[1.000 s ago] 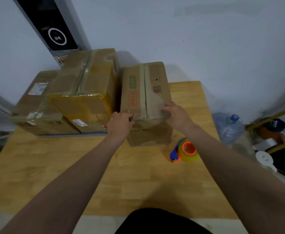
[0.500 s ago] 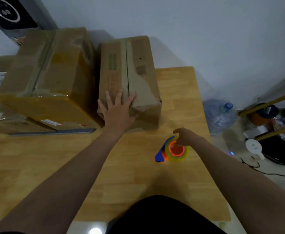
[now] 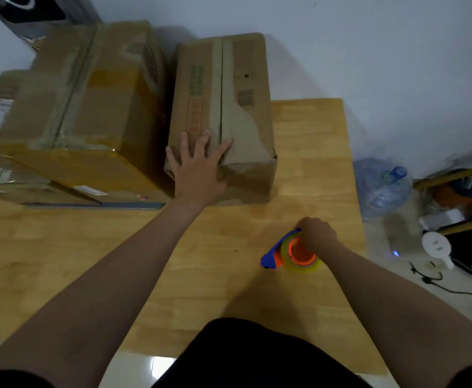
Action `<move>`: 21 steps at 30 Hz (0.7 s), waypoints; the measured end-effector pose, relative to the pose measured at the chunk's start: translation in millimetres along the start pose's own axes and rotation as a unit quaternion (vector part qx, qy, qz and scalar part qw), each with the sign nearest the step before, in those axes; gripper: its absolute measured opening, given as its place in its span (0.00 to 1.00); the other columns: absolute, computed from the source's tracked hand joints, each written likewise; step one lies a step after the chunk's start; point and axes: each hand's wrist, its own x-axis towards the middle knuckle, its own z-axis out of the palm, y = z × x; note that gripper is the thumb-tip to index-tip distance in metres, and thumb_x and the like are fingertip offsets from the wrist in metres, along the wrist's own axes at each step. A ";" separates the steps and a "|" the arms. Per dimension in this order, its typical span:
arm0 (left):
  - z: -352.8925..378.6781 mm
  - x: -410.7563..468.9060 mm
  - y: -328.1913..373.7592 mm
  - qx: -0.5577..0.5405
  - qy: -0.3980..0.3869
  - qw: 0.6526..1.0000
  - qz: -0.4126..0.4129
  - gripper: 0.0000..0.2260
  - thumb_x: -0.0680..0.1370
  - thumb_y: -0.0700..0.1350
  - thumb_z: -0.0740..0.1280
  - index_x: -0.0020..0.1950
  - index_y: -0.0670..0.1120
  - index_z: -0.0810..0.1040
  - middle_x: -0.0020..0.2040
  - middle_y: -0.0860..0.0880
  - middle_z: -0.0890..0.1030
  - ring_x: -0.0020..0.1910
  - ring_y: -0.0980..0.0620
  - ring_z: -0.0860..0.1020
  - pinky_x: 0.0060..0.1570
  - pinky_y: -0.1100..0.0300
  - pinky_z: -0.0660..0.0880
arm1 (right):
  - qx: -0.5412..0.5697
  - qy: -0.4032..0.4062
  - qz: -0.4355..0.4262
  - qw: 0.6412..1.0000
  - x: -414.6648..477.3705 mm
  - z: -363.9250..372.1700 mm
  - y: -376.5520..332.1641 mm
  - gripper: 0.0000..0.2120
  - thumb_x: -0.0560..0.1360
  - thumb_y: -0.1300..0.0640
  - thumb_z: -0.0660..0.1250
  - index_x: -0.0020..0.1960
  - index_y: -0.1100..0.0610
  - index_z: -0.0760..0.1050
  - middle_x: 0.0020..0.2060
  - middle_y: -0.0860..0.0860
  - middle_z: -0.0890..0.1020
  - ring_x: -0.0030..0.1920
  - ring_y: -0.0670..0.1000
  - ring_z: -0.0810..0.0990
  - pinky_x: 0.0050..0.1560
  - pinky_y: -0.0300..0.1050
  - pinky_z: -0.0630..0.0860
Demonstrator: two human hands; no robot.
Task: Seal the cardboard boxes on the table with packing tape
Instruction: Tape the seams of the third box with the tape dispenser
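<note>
A tall brown cardboard box (image 3: pixel 243 88) stands at the back of the wooden table (image 3: pixel 61 247), its two top flaps meeting along a middle seam. My left hand (image 3: pixel 201 166) lies flat with fingers spread on the near end of its top. A tape dispenser (image 3: pixel 293 254), blue and orange with a yellowish roll, sits on the table in front of the box to the right. My right hand (image 3: pixel 317 233) is closed over the dispenser's far side.
A larger taped box (image 3: pixel 89 107) sits on flatter boxes (image 3: pixel 2 107) at the back left, close beside the tall box. Right of the table, on the floor, are a big water bottle (image 3: pixel 383 186), a white fan-like device (image 3: pixel 436 247) and cables.
My right hand left the box's near right corner and came down onto the tape dispenser. My left hand moved from the box's front edge to lie flat on its top.
</note>
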 end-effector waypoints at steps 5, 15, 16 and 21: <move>-19.3 -2.4 -4.4 -0.069 -0.094 0.993 0.017 0.41 0.75 0.56 0.70 0.82 0.65 0.50 0.84 0.52 0.46 0.81 0.39 0.38 0.74 0.28 0.37 | 0.029 -0.026 -0.027 0.999 -25.2 -18.0 -3.7 0.22 0.73 0.59 0.72 0.66 0.49 0.76 0.59 0.57 0.81 0.56 0.59 0.82 0.51 0.52 0.79; -68.0 -62.1 -36.0 -0.398 -0.016 0.902 -0.167 0.07 0.80 0.47 0.66 0.51 0.55 0.84 0.57 0.52 0.83 0.61 0.48 0.77 0.61 0.50 0.76 | 0.308 0.077 -0.161 0.934 -126.7 -97.4 -57.3 0.18 0.71 0.68 0.66 0.56 0.52 0.69 0.46 0.56 0.79 0.31 0.56 0.77 0.25 0.50 0.76; -78.7 -64.7 -38.4 -0.442 -0.036 0.877 -0.187 0.06 0.80 0.47 0.67 0.48 0.51 0.84 0.52 0.51 0.84 0.57 0.47 0.80 0.55 0.51 0.77 | 0.326 0.094 -0.175 0.924 -139.5 -105.6 -64.9 0.18 0.71 0.68 0.66 0.57 0.52 0.70 0.45 0.55 0.78 0.32 0.56 0.78 0.26 0.50 0.77; -144.8 -84.1 -43.5 -0.565 -0.162 0.776 -0.231 0.12 0.84 0.54 0.63 0.51 0.49 0.82 0.44 0.52 0.84 0.42 0.50 0.81 0.56 0.51 0.74 | 0.397 0.170 -0.216 0.876 -187.7 -149.4 -103.0 0.20 0.71 0.67 0.68 0.58 0.51 0.69 0.47 0.52 0.80 0.39 0.56 0.82 0.29 0.53 0.80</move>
